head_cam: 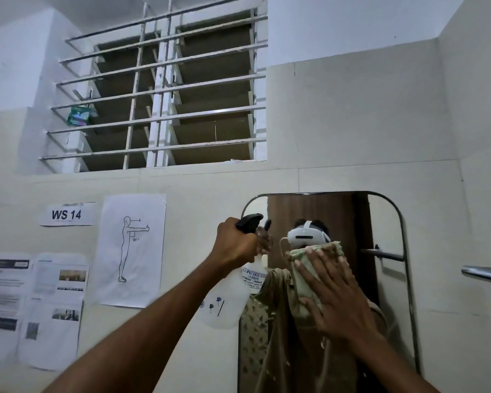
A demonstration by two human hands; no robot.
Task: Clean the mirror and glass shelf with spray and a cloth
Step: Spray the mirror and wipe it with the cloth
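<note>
A tall mirror (386,222) with rounded top corners hangs on the tiled wall at the lower right. My left hand (236,246) grips the neck of a white spray bottle (230,296) with a black trigger head, held up at the mirror's left edge. My right hand (338,293) lies flat with spread fingers on a pale green cloth (306,279), pressing it against the mirror glass. The mirror reflects a person wearing a white headset. No glass shelf is in view.
A chrome bar (483,275) juts from the wall right of the mirror. Paper sheets (34,307), a body-pose diagram (132,251) and a "WS 14" label (66,214) are stuck on the wall to the left. A barred louvre window (167,95) sits above.
</note>
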